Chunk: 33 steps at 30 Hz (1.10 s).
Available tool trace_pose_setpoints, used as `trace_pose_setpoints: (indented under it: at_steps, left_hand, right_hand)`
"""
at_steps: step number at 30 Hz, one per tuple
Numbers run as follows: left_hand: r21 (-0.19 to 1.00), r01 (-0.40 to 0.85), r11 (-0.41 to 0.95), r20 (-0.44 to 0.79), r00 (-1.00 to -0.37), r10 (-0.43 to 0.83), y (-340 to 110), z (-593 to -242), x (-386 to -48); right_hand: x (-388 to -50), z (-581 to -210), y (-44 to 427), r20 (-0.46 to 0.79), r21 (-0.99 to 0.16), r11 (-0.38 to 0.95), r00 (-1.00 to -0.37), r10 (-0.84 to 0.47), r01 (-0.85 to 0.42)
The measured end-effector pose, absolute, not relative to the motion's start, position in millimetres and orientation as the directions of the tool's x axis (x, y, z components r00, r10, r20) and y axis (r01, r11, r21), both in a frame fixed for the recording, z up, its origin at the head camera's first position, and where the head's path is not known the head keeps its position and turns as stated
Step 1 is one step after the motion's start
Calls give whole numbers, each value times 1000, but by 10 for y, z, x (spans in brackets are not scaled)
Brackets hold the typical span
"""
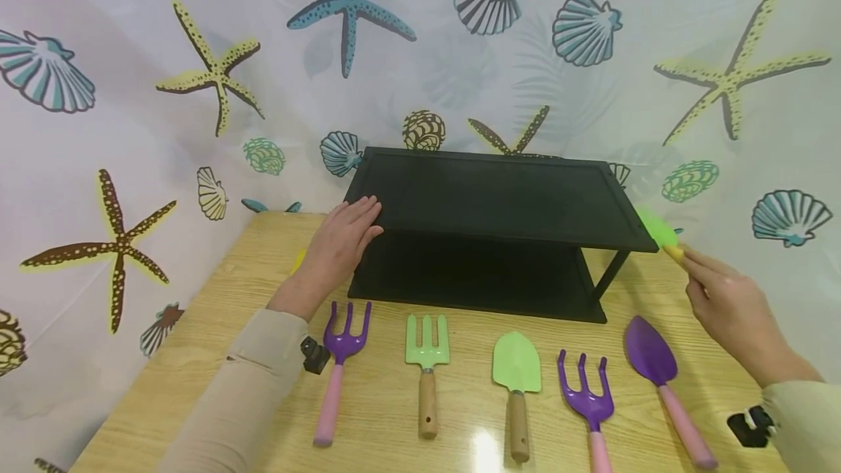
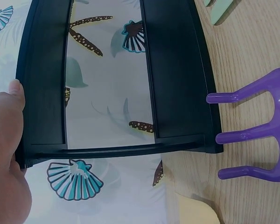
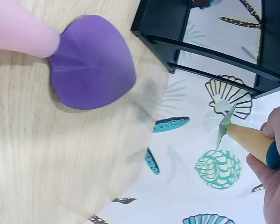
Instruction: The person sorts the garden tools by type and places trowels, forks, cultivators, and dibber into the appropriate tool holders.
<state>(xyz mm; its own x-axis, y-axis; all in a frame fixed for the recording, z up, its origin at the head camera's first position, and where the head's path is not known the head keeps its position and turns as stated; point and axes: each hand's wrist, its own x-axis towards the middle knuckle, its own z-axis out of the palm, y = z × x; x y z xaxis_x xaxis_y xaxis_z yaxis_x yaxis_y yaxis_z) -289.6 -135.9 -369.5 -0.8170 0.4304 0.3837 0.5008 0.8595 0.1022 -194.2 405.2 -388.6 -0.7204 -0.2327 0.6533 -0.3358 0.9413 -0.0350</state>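
A black two-level shelf point(image 1: 486, 195) stands on the wooden table. My left hand point(image 1: 338, 247) rests on the left end of its top board, fingers straight; part of that hand also shows along the shelf edge in the left wrist view. Beyond the shelf's right end, my right hand point(image 1: 736, 309) grips a small garden trowel point(image 1: 657, 228) by its yellow handle. In the right wrist view the trowel's thin green blade point(image 3: 225, 127) appears nearly edge-on, and the handle has a dark blue band. The blade is in the air beside the shelf's open end.
Along the front lie a purple fork point(image 1: 344, 345), a green fork point(image 1: 427, 345), a green trowel point(image 1: 517, 363), a second purple fork point(image 1: 588, 404) and a purple trowel point(image 1: 652, 352). A yellow thing point(image 1: 298, 260) is partly hidden behind my left wrist. A shell-patterned curtain point(image 1: 427, 64) hangs behind.
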Motion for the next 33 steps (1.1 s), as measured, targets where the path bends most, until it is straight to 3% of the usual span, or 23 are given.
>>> trace_pose_setpoints:
  at_steps: [6, 17, 25, 33]
  left_hand:
    - [104, 503, 858, 391, -814, 430, -1372, -3691, -2891]
    - [86, 489, 868, 383, -820, 424, -1362, -3697, -2894]
    - [86, 487, 869, 379, -823, 424, -1357, -3693, -2894]
    - [82, 489, 868, 392, -817, 423, -1346, -3699, -2891]
  right_hand:
    - [-1939, -3746, 4025, 679, 3, 935, -686, -263, -356]
    - [-1988, -3468, 3897, 694, 12, 942, -676, -249, -335]
    - [-2078, -3345, 3670, 723, 14, 913, -626, -291, -408]
    - [-2174, -3257, 3378, 688, -8, 895, -652, -318, -445]
